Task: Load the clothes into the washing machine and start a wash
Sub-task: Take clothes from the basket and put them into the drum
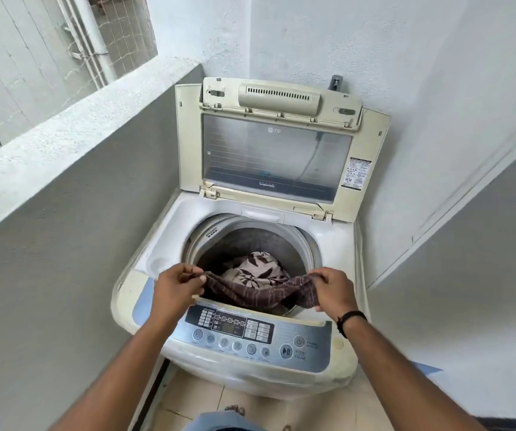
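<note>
The dark brown striped cloth (262,293) hangs stretched between the two hands, its long axis running side to side across the near edge of the drum opening, just above the control panel (244,332). It sags in the middle, so its lowest part lies below and between the fingers, already dipping inside the mouth of the drum (252,244). Beyond the fingers and lower down, at the bottom of the drum, lies a beige leaf-patterned garment (255,269) already loaded.

The left hand (177,289) pinches the cloth's left end, thumb and fingers curled closed on the fabric; the right hand (331,290) grips the right end the same way, fingers bunched round a fold of it. Both hands sit at about the same height and about equally near the drum, so neither has the advantage (the cloth is shared evenly between them).

The relation that matters: the drum's open space lies straight ahead of and below the fingers, and the cloth already overhangs it. My judgement is that letting go, or a small push forward, should drop it onto the patterned garment; the risk is an end catching on the near rim by the panel.

Further out, the washing machine's lid (278,144) stands raised against the wall, and the start/pause button (285,351) lies below the right-hand fingers, nearer that hand.
</note>
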`<state>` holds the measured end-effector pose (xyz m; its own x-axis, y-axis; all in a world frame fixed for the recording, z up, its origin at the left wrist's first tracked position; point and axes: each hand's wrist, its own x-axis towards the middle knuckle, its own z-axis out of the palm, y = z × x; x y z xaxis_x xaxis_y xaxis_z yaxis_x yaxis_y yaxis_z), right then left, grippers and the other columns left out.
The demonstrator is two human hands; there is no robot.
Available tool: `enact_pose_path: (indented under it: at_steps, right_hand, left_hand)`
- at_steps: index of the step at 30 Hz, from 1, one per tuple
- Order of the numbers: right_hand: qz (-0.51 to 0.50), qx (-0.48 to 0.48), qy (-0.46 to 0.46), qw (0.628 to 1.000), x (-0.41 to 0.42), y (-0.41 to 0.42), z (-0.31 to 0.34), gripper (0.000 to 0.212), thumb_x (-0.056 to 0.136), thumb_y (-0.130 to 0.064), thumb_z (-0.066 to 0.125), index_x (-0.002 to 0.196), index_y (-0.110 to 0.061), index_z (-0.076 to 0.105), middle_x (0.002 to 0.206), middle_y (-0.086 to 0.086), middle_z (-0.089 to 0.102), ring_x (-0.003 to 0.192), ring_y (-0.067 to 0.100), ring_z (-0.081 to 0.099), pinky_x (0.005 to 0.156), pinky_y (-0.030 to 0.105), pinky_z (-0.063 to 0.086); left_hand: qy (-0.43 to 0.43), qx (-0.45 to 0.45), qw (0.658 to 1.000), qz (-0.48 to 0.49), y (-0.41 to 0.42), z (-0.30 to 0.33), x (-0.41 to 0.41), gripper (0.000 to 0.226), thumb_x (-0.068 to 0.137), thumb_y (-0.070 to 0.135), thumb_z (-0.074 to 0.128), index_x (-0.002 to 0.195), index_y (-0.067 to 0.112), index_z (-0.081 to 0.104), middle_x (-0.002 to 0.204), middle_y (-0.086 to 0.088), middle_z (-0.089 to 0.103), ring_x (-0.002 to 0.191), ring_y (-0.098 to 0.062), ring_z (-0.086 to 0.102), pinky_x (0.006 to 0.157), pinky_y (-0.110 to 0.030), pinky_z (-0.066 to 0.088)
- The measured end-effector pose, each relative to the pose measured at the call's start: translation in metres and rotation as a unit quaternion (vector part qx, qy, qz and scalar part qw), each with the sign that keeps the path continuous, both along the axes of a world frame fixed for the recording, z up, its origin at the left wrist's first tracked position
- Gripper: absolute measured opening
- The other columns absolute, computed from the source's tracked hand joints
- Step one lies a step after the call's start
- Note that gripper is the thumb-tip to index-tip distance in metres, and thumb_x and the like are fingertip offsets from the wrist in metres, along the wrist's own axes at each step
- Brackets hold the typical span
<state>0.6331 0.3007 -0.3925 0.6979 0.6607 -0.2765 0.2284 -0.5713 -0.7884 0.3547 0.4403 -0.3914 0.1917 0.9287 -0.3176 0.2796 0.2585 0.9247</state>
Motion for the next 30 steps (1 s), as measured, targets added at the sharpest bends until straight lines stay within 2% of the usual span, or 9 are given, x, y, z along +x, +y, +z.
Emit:
enact_pose_path:
  at_steps: [6,8,12,14,16,21,23,27,30]
  right_hand:
    - [-0.031,-0.079,0.016,0.996,0.003,0.014,-0.004,0.026,0.093,-0.009,0.051,0.091,-0.018,0.075,0.087,0.005,0.071,0.054,0.027,0.07,0.045,0.036,0.059]
    - [-0.043,-0.078,0.027,0.996,0.005,0.027,0.0,0.03,0.094,-0.005,0.049,0.081,-0.018,0.072,0.081,0.011,0.071,0.046,0.026,0.067,0.044,0.034,0.058]
    - [-0.093,-0.043,0.064,0.993,0.007,0.054,0.005,0.027,0.094,0.001,0.048,0.085,-0.011,0.071,0.088,0.016,0.072,0.048,0.03,0.069,0.048,0.033,0.06]
    - [-0.127,-0.011,0.097,0.987,0.007,0.067,0.003,0.023,0.094,0.003,0.052,0.089,-0.008,0.071,0.094,0.017,0.072,0.055,0.031,0.072,0.057,0.038,0.063]
    - [-0.17,0.033,0.151,0.973,0.006,0.08,0.001,0.02,0.095,0.005,0.053,0.097,-0.005,0.07,0.104,0.019,0.07,0.065,0.033,0.074,0.068,0.04,0.064]
    - [-0.204,0.139,0.257,0.934,-0.007,0.093,0.001,0.045,0.099,0.0,0.052,0.142,-0.008,0.046,0.128,0.013,0.055,0.094,0.033,0.073,0.083,0.037,0.06]
    - [-0.202,0.146,0.256,0.934,-0.015,0.084,0.002,0.044,0.099,-0.004,0.054,0.142,-0.011,0.047,0.126,0.01,0.056,0.092,0.03,0.074,0.077,0.033,0.061]
    - [-0.228,0.145,0.246,0.931,-0.03,0.048,0.002,0.023,0.096,-0.009,0.059,0.118,-0.013,0.06,0.103,0.012,0.071,0.075,0.027,0.075,0.06,0.031,0.061]
    - [-0.256,0.144,0.224,0.929,-0.039,0.011,0.005,0.01,0.096,-0.015,0.059,0.102,-0.013,0.067,0.088,0.011,0.075,0.063,0.024,0.07,0.051,0.027,0.055]
  left_hand:
    - [0.176,0.098,0.977,-0.063,0.019,-0.018,0.001,0.014,0.076,0.018,0.084,0.074,0.028,0.074,0.07,0.013,0.07,0.069,0.001,0.063,0.06,-0.02,0.042]
    - [0.188,0.087,0.977,-0.059,0.034,-0.017,0.009,0.014,0.076,0.02,0.083,0.073,0.028,0.072,0.067,0.012,0.069,0.066,-0.002,0.064,0.058,-0.022,0.043]
    - [0.12,0.018,0.992,-0.03,0.065,-0.016,0.027,0.013,0.079,0.009,0.08,0.075,0.017,0.071,0.067,-0.007,0.072,0.053,-0.022,0.065,0.068,-0.043,0.062]
    - [0.065,-0.003,0.998,0.005,0.079,-0.017,0.035,0.009,0.082,0.007,0.078,0.078,0.012,0.071,0.076,-0.012,0.075,0.056,-0.022,0.071,0.069,-0.042,0.064]
    - [0.013,-0.012,1.0,0.014,0.092,-0.017,0.041,0.007,0.085,0.011,0.076,0.091,0.012,0.073,0.092,-0.014,0.076,0.07,-0.021,0.075,0.075,-0.038,0.064]
    - [-0.008,0.022,0.999,-0.033,0.106,-0.013,0.05,0.043,0.088,0.027,0.073,0.13,0.021,0.062,0.116,-0.001,0.07,0.108,-0.021,0.067,0.095,-0.043,0.055]
    - [-0.021,0.013,0.999,-0.045,0.1,-0.017,0.051,0.039,0.091,0.027,0.071,0.128,0.021,0.062,0.115,-0.003,0.07,0.107,-0.022,0.068,0.092,-0.043,0.056]
    - [-0.064,-0.028,0.995,-0.076,0.073,-0.021,0.052,0.01,0.093,0.027,0.07,0.1,0.021,0.072,0.091,-0.004,0.077,0.084,-0.018,0.075,0.065,-0.028,0.056]
    - [-0.073,-0.039,0.99,-0.116,0.038,-0.017,0.061,0.014,0.093,0.026,0.07,0.084,0.016,0.073,0.073,-0.001,0.074,0.07,-0.015,0.069,0.056,-0.023,0.052]
